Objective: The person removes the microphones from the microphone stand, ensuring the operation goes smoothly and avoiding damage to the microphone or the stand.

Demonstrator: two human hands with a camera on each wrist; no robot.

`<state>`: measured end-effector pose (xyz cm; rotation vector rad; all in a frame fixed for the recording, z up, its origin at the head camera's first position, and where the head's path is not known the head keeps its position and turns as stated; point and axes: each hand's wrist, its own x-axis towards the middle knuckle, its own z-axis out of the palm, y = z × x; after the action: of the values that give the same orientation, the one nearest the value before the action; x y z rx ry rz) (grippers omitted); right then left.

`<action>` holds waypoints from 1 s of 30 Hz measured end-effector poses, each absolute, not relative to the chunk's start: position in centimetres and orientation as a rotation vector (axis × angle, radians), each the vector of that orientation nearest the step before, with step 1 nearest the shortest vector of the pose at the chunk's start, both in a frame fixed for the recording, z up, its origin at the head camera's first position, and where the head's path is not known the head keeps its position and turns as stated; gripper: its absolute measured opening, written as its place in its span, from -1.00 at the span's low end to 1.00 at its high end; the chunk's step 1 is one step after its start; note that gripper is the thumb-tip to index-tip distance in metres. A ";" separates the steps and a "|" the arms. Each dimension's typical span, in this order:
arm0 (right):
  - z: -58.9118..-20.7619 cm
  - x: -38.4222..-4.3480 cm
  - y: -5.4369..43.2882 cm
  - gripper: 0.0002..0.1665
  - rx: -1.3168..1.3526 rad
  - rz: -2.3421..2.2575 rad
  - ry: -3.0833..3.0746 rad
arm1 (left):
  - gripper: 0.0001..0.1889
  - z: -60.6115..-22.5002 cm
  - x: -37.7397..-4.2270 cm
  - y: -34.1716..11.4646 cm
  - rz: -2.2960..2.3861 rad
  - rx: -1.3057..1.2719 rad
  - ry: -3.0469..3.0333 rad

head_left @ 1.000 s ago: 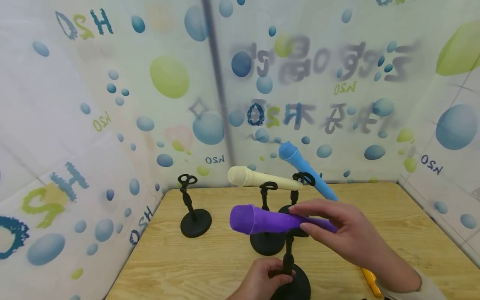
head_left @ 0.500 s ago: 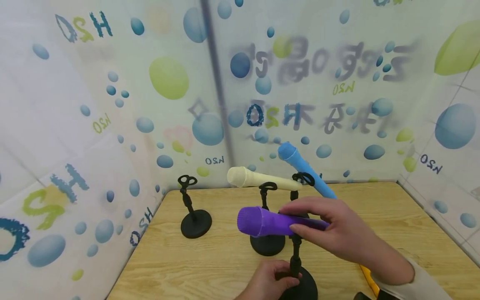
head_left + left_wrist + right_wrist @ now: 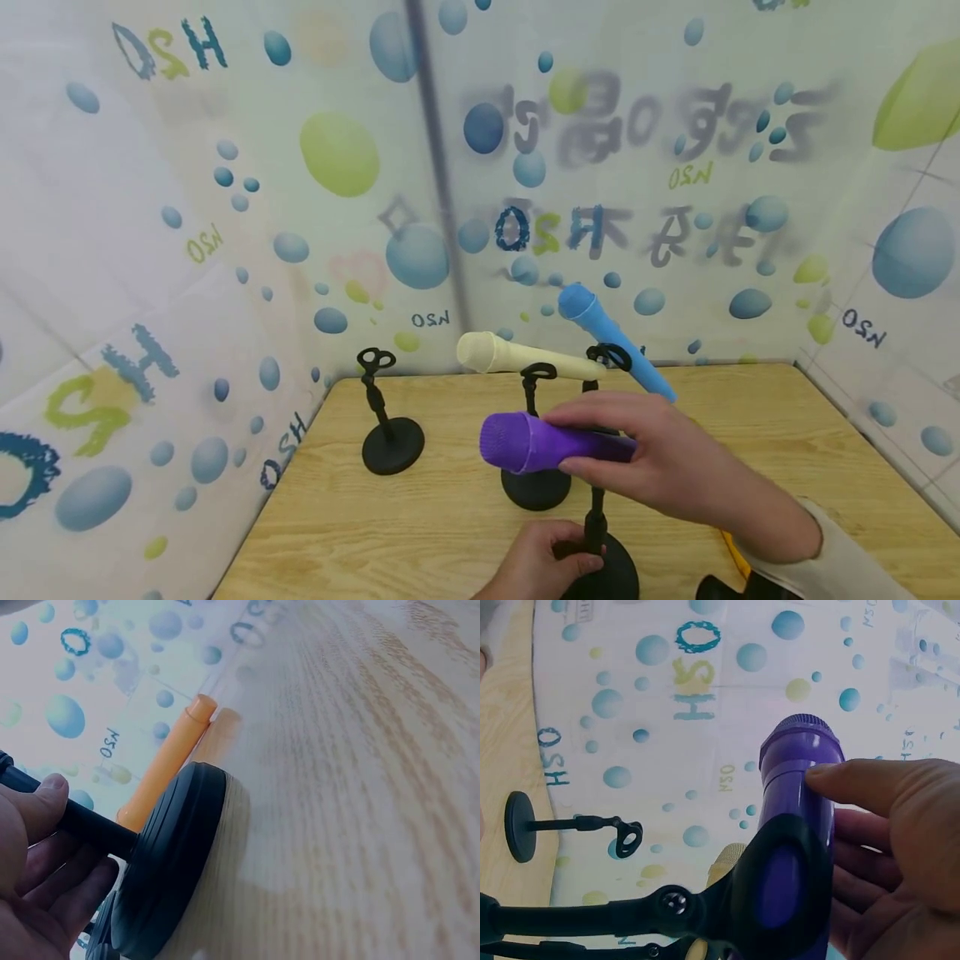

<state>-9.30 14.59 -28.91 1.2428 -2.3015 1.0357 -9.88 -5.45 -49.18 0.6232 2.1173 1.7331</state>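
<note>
My right hand (image 3: 648,450) grips a purple microphone (image 3: 521,443) lying nearly level, its head pointing left. In the right wrist view, the microphone passes through the black ring clip (image 3: 819,859) of a stand, and the thumb presses near the microphone's head. My left hand (image 3: 540,560) pinches the lower pole of that same stand, just above its round black base (image 3: 618,575). The left wrist view shows the base (image 3: 176,862) touching the table, with the thumb and fingers around the pole. Part of the stand's upper end is hidden behind the right hand in the head view.
Behind stand a cream microphone (image 3: 536,358) and a blue microphone (image 3: 618,342) on black stands. A stand without a microphone (image 3: 392,446) is at the left. An orange tube-like object (image 3: 169,769) lies on the table, mostly hidden by the right arm in the head view.
The purple microphone and its stand have shifted slightly right. My right hand has moved left along the microphone, closer to its head. The left hand followed the stand, still holding the pole.
</note>
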 end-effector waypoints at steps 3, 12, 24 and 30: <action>-28.8 -9.4 14.5 -0.48 1.251 1.020 -2.317 | -0.82 -49.2 -9.9 -5.5 1.735 0.611 2.116; -28.6 -9.6 14.4 -0.48 1.251 0.968 -2.362 | -0.85 -49.4 -10.0 -5.3 1.754 0.593 2.105; -28.5 -9.5 14.1 -0.52 1.205 0.948 -2.410 | -0.84 -49.9 -10.1 -5.2 1.767 0.686 2.097; -28.4 -9.5 13.8 -0.55 1.223 1.008 -2.381 | -0.83 -49.9 -10.1 -5.4 1.770 0.730 2.109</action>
<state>-9.47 13.83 -28.40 1.2234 -2.3805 1.0082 -10.14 -5.36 -49.91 0.7303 2.1090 1.7703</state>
